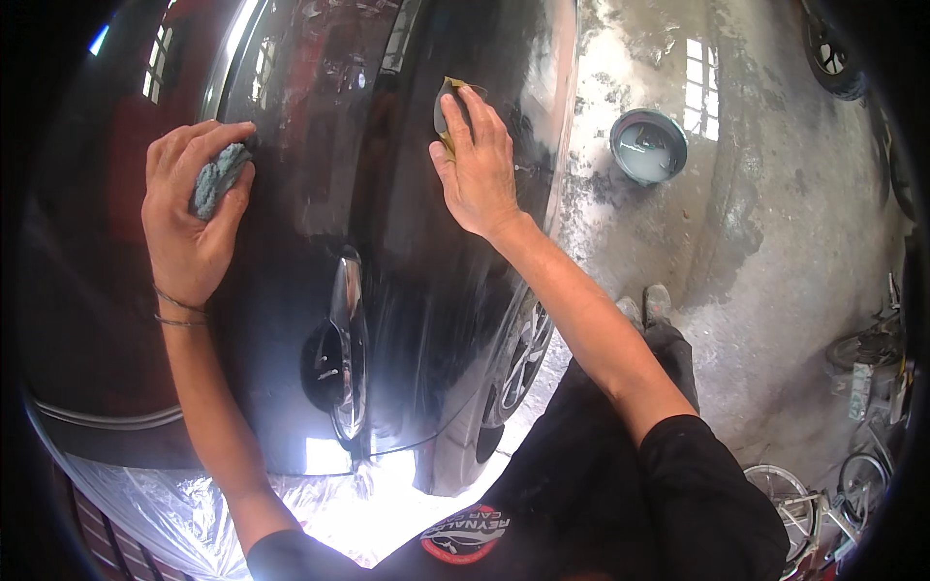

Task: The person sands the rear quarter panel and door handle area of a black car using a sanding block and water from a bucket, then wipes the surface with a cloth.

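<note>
Glossy car door [412, 232], seemingly metal

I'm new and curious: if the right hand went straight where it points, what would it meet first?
Ahead of the right hand, the way along the car panel looks free to the picture's top, though depth is unclear.

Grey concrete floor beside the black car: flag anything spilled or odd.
Dark, shiny patches mark the grey concrete floor near the round blue-grey bucket of cloudy liquid. They look wet, perhaps splashed; the bucket stands upright.
</note>
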`<state>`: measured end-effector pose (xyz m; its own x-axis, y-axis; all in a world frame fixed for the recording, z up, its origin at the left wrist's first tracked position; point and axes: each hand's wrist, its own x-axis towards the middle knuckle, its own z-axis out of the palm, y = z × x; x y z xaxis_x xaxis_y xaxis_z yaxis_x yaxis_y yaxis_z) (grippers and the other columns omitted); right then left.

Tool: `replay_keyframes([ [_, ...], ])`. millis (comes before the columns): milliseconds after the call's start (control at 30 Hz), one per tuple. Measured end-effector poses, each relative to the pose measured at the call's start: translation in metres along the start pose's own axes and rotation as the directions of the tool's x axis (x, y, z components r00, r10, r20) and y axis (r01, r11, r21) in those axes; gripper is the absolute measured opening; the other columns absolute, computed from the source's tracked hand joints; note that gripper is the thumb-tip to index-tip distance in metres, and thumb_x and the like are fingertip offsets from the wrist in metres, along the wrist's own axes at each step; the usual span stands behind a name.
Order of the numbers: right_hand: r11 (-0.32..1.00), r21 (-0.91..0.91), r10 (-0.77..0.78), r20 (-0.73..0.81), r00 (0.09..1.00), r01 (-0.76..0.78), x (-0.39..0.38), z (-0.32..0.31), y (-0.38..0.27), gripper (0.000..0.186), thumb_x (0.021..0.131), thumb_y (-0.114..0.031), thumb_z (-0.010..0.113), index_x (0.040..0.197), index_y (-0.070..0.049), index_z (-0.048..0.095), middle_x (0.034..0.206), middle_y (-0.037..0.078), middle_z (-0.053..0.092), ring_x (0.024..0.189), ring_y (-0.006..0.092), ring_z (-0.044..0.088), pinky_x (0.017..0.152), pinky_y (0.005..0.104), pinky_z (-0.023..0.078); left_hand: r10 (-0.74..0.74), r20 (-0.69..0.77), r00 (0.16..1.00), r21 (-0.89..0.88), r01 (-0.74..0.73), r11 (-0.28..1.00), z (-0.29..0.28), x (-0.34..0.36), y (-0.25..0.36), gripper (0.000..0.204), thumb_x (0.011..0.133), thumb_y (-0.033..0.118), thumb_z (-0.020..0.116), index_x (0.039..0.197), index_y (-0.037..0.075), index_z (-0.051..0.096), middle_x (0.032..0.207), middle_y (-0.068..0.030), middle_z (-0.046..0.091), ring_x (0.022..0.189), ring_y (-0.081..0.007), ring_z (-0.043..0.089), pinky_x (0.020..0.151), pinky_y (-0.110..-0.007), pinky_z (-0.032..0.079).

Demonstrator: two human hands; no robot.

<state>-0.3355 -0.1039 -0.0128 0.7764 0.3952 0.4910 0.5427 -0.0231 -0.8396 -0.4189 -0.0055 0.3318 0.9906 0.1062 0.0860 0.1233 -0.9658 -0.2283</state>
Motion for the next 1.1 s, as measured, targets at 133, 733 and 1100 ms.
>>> replay_keyframes([
  [133,0.997,-0.067,-0.023,0.040,0.999,0.026,0.003,0.000,0.006,0.070,0.105,-0.028,0.070,0.166,-0.008,0.041,0.173,0.018,0.038,0.162,0.0399,0.032,0.129,0.0568,0.030,0.003,-0.010,1.000,0.003,-0.003,1.000,-0.002,0.000,0.003,0.037,0.088,0.001,0.076,0.125,0.005,0.078,0.124,-0.0126,0.071,0.124,-0.0310,0.063,0.111,-0.041,0.047],
  [733,0.958,0.184,0.191,0.155,0.969,-0.219,0.076,-0.006,0.015,0.067,0.117,-0.046,0.037,0.173,-0.010,0.031,0.183,0.012,0.023,0.170,0.0366,0.014,0.131,0.0747,0.004,0.013,-0.020,1.000,-0.016,-0.013,1.000,-0.002,0.013,0.014,0.036,0.086,-0.001,0.077,0.122,0.006,0.078,0.119,-0.0113,0.072,0.119,-0.0313,0.062,0.108,-0.042,0.047],
  [1100,0.979,0.202,-0.058,0.337,0.940,-0.012,-0.038,-0.010,-0.082,0.072,0.116,-0.043,0.042,0.178,-0.013,0.019,0.186,0.012,0.016,0.172,0.0322,0.010,0.128,0.0784,-0.005,-0.013,-0.033,0.999,-0.021,0.013,1.000,-0.001,0.006,0.010,0.041,0.081,-0.002,0.078,0.121,0.009,0.078,0.113,-0.0099,0.070,0.113,-0.0321,0.060,0.102,-0.044,0.048],
])
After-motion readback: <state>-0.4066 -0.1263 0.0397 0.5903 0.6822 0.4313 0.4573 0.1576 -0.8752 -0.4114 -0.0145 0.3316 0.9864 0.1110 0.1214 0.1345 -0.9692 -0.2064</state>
